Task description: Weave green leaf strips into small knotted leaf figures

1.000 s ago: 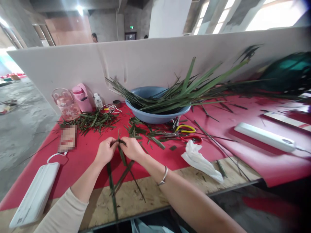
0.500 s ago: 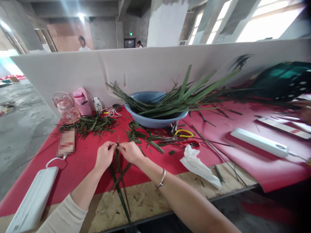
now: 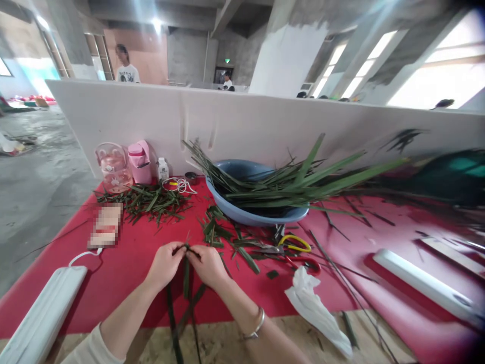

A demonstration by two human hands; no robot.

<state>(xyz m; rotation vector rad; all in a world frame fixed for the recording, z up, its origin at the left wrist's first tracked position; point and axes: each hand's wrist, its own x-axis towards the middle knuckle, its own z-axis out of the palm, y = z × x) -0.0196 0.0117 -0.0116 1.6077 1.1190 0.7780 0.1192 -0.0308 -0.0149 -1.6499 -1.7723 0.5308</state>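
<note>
My left hand (image 3: 163, 264) and my right hand (image 3: 209, 265) meet over the red mat (image 3: 125, 263), both pinching the top of a few long green leaf strips (image 3: 186, 283). The strips hang down between my forearms toward the table's front edge. A silver bangle (image 3: 256, 324) sits on my right wrist. Behind my hands a blue basin (image 3: 250, 215) holds a bundle of long green leaves (image 3: 303, 184) that sticks out to the right.
Cut leaf bits (image 3: 146, 201) lie at the back left beside a clear jug (image 3: 112, 166), a pink bottle (image 3: 139, 162) and a small white bottle (image 3: 162, 169). Yellow and red scissors (image 3: 295, 252), a crumpled tissue (image 3: 316, 309) and white boxes (image 3: 41, 318) lie nearby. A white partition (image 3: 242, 124) backs the table.
The view has tilted up and shifted, so the hands sit lower in the frame. Both hands stay closed on the strips, fingertips drawn closer together at the top.
</note>
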